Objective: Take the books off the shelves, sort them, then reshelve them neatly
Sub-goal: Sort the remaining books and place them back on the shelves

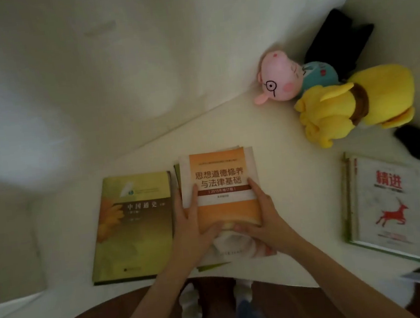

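An orange and white book [220, 168] lies on top of a small stack in the middle of the white desk [291, 176]. My left hand [194, 227] grips its left edge, thumb lying across the cover. My right hand [259, 218] grips its right edge, thumb also on the cover. A green book [133, 226] lies flat to the left of the stack. At the right lies another stack topped by a white book with a red deer [387, 202].
A pink pig plush [281, 79] and a yellow plush [353, 105] sit at the back right corner with a black object [339, 39] behind them. A black mouse [417, 144] lies near the right wall. The desk's front edge runs above my feet.
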### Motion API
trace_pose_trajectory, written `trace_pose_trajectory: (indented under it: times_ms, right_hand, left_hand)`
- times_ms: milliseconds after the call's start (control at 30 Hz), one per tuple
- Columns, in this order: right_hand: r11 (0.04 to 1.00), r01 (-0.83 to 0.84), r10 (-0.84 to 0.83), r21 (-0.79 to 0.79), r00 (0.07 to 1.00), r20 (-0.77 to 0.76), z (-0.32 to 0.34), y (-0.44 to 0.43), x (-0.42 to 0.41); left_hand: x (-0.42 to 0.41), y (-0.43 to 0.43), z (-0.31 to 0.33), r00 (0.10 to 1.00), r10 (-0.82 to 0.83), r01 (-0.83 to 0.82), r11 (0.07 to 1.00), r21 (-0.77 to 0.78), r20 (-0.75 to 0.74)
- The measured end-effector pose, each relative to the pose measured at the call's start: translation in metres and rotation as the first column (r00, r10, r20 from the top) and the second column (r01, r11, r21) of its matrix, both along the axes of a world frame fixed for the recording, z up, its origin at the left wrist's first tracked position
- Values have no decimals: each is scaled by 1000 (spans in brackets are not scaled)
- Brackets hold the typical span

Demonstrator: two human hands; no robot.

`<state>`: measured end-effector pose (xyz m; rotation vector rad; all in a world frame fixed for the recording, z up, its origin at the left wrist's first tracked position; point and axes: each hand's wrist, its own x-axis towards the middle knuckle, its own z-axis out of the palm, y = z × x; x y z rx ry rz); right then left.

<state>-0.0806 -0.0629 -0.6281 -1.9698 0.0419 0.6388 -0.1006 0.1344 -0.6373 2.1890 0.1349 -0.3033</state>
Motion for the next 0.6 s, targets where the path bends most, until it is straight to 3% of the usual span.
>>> trace_pose_trajectory:
  times_ms: [133,267,333,500,600]
  right_hand:
    - [994,73,-72,82,997,-23,-5,1,-2]
    - [978,174,-158,113,978,-137,-2,2,1]
    - [974,201,-182,104,968,-172,-2,2,3]
    - [954,267,-220,136,932,-289,2,-5,7]
    - [956,248,-190,157,932,-310,4,-9,10]
  left_hand:
    - [0,-4,4,989,119,-130,982,-140,-82]
    - [8,-4,4,937,255,-333,857,-393,-238]
    - [8,-6,-1,913,269,-381,834,-399,-307]
    - [0,-16,-6,910,301,-384,871,-306,-284]
    - [1,-17,-4,924,268,-350,879,-324,-273]
